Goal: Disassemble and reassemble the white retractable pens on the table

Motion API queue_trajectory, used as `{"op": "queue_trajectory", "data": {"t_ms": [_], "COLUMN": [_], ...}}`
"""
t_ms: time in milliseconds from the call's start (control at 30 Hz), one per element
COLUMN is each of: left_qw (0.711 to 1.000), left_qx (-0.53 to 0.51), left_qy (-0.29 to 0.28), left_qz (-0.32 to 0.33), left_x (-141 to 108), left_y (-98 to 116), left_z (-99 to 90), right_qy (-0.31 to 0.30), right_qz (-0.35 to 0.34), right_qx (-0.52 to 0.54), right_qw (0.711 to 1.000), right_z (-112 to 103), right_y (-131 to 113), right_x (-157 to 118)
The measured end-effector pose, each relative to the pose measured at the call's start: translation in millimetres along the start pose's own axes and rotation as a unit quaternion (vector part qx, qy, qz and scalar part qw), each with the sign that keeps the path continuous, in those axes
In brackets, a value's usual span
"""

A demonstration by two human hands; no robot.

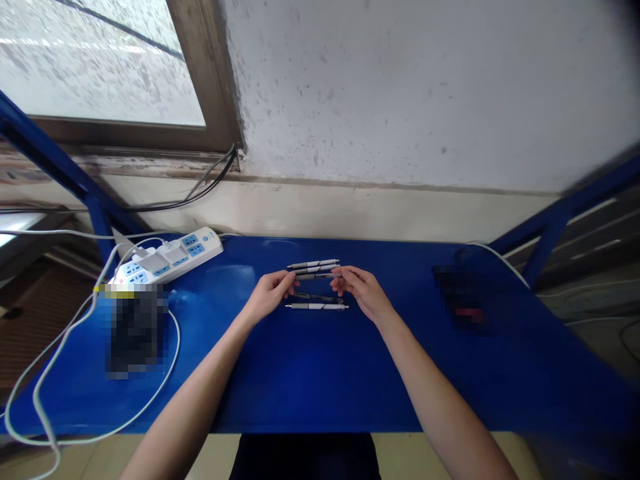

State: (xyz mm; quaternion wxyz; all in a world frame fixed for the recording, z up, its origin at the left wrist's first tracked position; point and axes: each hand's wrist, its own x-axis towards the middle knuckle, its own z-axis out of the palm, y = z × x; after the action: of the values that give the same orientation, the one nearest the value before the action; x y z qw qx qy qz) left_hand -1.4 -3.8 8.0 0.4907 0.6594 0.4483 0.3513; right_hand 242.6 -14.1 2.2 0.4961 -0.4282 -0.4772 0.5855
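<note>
Several pens lie crosswise at the middle of the blue table. My left hand (274,291) pinches the left end of a grey pen (316,275), and my right hand (361,290) has its fingers on the right end of the same pen. Just beyond it, close together, are white-and-dark pens (320,265). Nearer to me a dark pen (313,297) rests between the hands, and a white pen (316,307) lies below it, both untouched by the fingertips as far as shows.
A white power strip (173,257) with plugs and a looping white cable (175,347) occupies the left of the blue table (320,380). Near it is a blurred dark object (135,333). Another blurred dark object (460,297) lies at the right. A wall rises behind.
</note>
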Motion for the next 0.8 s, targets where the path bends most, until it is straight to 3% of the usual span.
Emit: {"op": "queue_trajectory", "data": {"t_ms": [167, 567, 800], "left_qw": [1.000, 1.000, 0.999], "left_qx": [0.008, -0.018, -0.032], "left_qy": [0.013, -0.005, -0.001], "left_qz": [0.025, 0.012, -0.004], "left_x": [-0.3, -1.9, -0.5], "left_y": [-1.4, 3.4, 5.2], "left_z": [1.0, 1.6, -0.6], "right_qy": [0.006, -0.013, -0.060], "right_qz": [0.004, -0.005, -0.016], "right_qx": [-0.007, 0.021, 0.072], "right_qw": [1.000, 1.000, 0.995], "right_z": [0.3, 0.3, -0.1], "right_y": [0.9, -1.7, -0.2], "right_x": [0.8, -1.8, -2.0]}}
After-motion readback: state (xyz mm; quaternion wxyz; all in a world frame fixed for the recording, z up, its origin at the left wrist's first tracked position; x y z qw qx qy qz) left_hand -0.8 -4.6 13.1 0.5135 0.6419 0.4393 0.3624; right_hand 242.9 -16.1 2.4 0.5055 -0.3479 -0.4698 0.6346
